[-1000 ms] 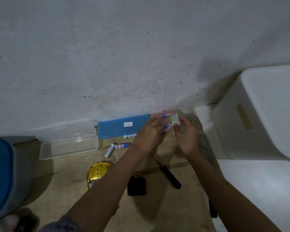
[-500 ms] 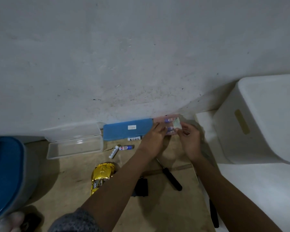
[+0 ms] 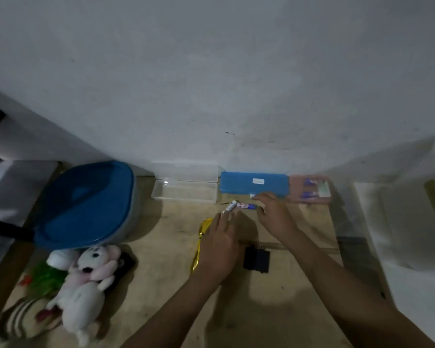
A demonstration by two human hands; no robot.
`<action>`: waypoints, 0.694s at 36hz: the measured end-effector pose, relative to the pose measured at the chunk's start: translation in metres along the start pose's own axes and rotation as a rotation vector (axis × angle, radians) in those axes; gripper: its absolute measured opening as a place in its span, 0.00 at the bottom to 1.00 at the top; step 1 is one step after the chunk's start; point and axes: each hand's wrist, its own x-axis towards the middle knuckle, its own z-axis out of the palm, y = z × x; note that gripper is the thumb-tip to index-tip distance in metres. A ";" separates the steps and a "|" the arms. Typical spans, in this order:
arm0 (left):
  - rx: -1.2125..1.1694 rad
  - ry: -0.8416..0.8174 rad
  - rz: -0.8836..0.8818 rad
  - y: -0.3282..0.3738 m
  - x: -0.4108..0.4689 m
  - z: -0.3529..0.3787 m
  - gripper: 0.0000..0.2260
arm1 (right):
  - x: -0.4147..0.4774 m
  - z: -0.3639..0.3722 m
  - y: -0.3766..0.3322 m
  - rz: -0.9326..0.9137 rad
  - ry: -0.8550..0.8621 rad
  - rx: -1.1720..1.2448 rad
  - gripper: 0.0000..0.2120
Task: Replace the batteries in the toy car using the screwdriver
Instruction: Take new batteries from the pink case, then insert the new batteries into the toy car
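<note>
Two loose batteries: a white battery [image 3: 230,207] and a blue-labelled battery [image 3: 248,206] lie end to end just below the blue case [image 3: 251,183], centre frame, with a hand at each!
Step in hand: battery handling, by the look of it. Spent cells or fresh ones? I can't call that.
Left hand [image 3: 219,244]: flat, fingers straight, spread over the toy car [image 3: 201,237], fingertips right at the white battery.
Right hand [image 3: 271,213]: fingers loosely bent at the blue-labelled battery's end. Pinching or only touching, I cannot tell.
Toy car: shiny gold, lower centre, mostly covered, only its left edge showing.
Black cover [image 3: 256,259]: off, lying just right of the car, so the bay is likely open.
Pink pack [image 3: 309,189]: upper right, purple cells inside.
Next move: a firm pinch on one cell, then seating it the right way round.
</note>
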 end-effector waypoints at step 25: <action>-0.121 -0.282 -0.307 -0.039 -0.034 -0.022 0.38 | -0.025 0.029 -0.019 0.118 0.195 0.010 0.11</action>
